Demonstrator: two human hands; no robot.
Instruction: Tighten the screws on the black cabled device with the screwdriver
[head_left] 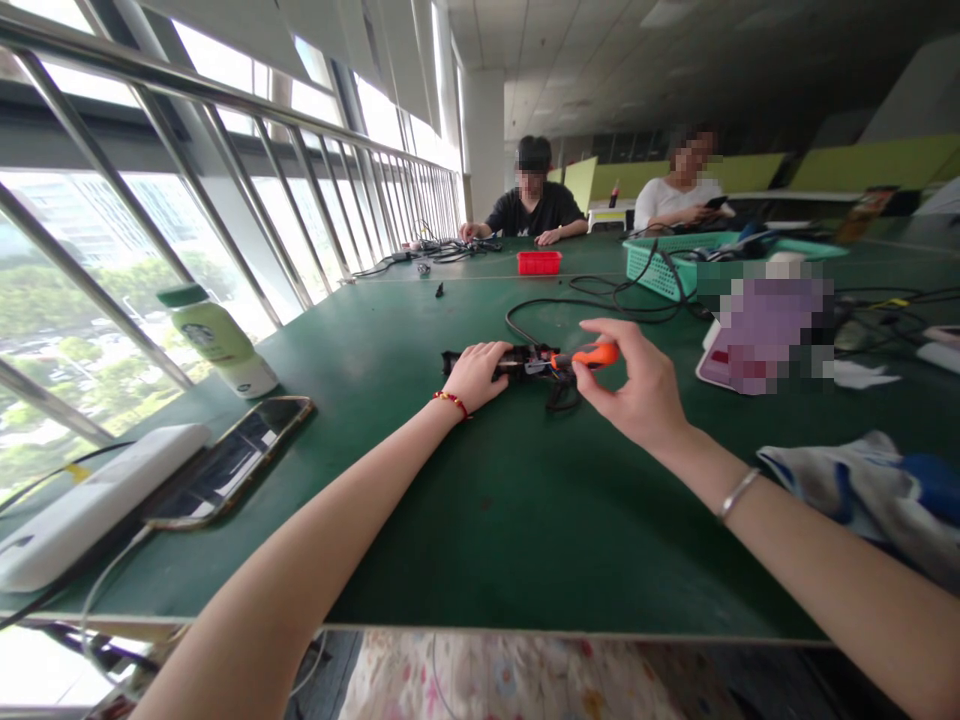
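On the green table, my left hand [478,372] is closed over a black tube-shaped device [517,360], pressing it to the tabletop. Small parts and coloured wires show at the device's right end, and a black cord runs near it. An orange and grey screwdriver [598,355] lies between the thumb and fingers of my right hand [637,380], its handle pointing right. The screwdriver's front end reaches the wired end of the device; its tip is too small to make out. Just below sits a small black piece [562,395].
A red tray [538,263] and a turquoise basket [660,268] stand farther back. On the left are a bottle [217,340], a phone [232,465] and a white power strip [105,505]. At right lie a purple-screened phone [765,335] and a cloth [847,480]. Two people sit beyond.
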